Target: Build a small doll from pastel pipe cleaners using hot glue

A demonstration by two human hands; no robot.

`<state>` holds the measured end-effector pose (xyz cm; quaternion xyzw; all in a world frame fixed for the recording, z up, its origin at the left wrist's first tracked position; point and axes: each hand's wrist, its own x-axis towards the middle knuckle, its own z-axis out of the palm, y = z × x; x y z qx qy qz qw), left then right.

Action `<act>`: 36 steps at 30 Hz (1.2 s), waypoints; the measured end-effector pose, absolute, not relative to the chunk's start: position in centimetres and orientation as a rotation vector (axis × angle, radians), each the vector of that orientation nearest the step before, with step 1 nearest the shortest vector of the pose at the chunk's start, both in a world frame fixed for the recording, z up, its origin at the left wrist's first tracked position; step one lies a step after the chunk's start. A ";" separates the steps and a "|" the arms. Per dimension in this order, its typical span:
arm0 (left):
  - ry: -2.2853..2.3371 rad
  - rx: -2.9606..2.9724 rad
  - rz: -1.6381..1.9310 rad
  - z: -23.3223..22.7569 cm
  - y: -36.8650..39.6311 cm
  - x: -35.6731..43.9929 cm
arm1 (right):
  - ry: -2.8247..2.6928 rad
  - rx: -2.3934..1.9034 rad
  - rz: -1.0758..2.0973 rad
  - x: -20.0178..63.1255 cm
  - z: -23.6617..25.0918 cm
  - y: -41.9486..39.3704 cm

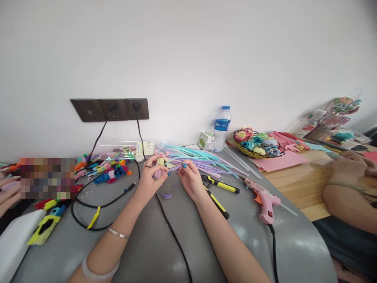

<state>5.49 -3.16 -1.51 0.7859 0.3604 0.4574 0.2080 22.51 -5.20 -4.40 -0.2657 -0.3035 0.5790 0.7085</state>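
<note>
1. I see my left hand (151, 173) grasping a small pink-and-yellow craft figure (159, 167) above the grey counter (141, 243).
2. My right hand (190, 179) pinches a lilac pipe cleaner (176, 167) against it.
3. Yellow-handled pliers (219, 184) and a pink glue gun (263, 198) lie just right.

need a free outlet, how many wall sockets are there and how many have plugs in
3 sockets, side by side on the wall: the left socket is free, the middle socket and the right socket each hold a black plug. None seem hidden.
</note>
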 end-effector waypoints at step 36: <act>1.011 2.267 1.074 -1.7 -3.1 5.2 | -0.815 -0.672 1.236 22.1 -4.5 -5.4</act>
